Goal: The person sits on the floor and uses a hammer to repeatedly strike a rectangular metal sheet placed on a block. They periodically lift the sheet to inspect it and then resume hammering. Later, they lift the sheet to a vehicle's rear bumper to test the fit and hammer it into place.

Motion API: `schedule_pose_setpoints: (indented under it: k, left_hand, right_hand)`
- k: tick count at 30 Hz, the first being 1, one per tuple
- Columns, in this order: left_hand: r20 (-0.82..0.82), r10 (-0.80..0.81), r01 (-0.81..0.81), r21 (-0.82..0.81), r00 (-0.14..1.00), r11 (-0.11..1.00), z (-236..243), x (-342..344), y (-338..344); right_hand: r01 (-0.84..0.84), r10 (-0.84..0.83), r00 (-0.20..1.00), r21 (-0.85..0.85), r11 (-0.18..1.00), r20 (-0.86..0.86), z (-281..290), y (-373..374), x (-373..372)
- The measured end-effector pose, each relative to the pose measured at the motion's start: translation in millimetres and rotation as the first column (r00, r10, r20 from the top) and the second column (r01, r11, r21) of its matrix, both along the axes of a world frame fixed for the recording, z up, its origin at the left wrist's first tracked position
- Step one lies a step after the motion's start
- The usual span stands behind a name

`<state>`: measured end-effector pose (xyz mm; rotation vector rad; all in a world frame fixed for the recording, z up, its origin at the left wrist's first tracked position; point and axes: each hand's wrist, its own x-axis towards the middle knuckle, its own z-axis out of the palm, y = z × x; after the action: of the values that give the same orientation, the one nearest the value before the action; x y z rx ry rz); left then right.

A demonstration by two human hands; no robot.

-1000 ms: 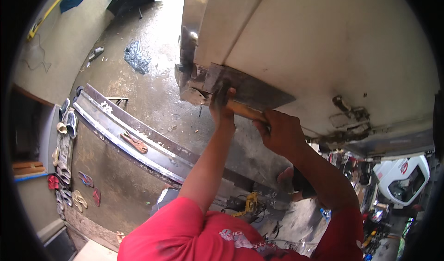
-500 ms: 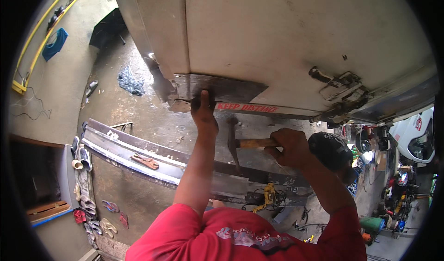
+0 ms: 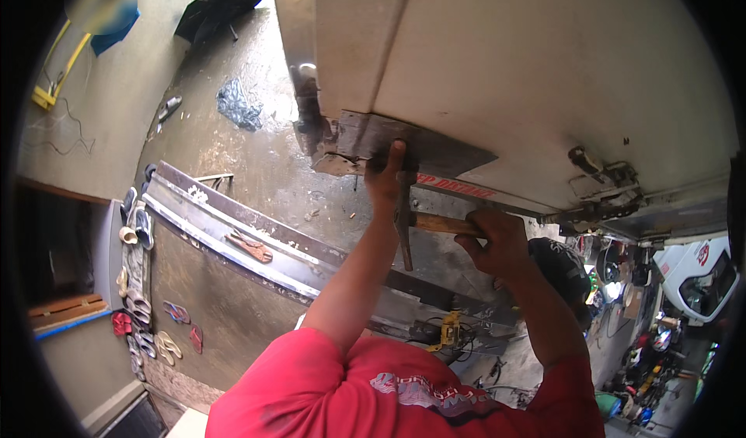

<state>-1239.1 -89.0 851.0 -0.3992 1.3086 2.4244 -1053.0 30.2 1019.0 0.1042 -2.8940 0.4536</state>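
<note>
My left hand (image 3: 384, 177) grips a flat grey metal sheet (image 3: 447, 149) with a slanted right end, its thumb pressed on the face and the other fingers hidden. The sheet lies against the lower edge of a large off-white vehicle panel (image 3: 497, 65). In my right hand (image 3: 497, 241) is the wooden handle of a hammer (image 3: 443, 223), held with the fingers wrapped round it. The long, narrow hammer head is upright beside my left wrist, its upper end just below the sheet; whether it touches cannot be told.
A metal latch (image 3: 606, 185) sits on the panel's right. Below runs a long metal beam (image 3: 225, 228) with a rust-coloured piece (image 3: 250, 248) on it, near a yellow tool (image 3: 449, 331). Beyond my right arm is a person in a dark cap (image 3: 558, 271). Footwear (image 3: 140, 307) lines the left wall.
The hammer has come up and closer to my left hand and the sheet's lower edge. My left hand stays on the sheet. The whole view has shifted and tilted.
</note>
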Motion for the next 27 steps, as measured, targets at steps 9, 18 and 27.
schedule_pose_setpoints:
  k: [9, 18, 27]
  left_hand:
    - [0.068, -0.04, 0.031, 0.137, 0.997, 0.99, 33.2, 9.5, 0.7]
    - [0.129, 0.053, -0.078, 0.2, 0.99, 0.977, 43.1, 13.1, 11.9]
    - [-0.031, 0.095, -0.082, 0.281, 0.995, 0.956, 43.9, 14.4, 10.5]
  right_hand:
    - [-0.017, 0.014, 0.999, 0.079, 0.997, 0.04, 16.5, -9.5, -14.1]
    - [-0.17, 0.139, 0.973, 0.163, 0.972, 0.183, 41.6, -32.9, -72.2]
    - [-0.219, 0.202, 0.975, 0.302, 0.928, 0.088, 36.5, -10.9, -74.2]
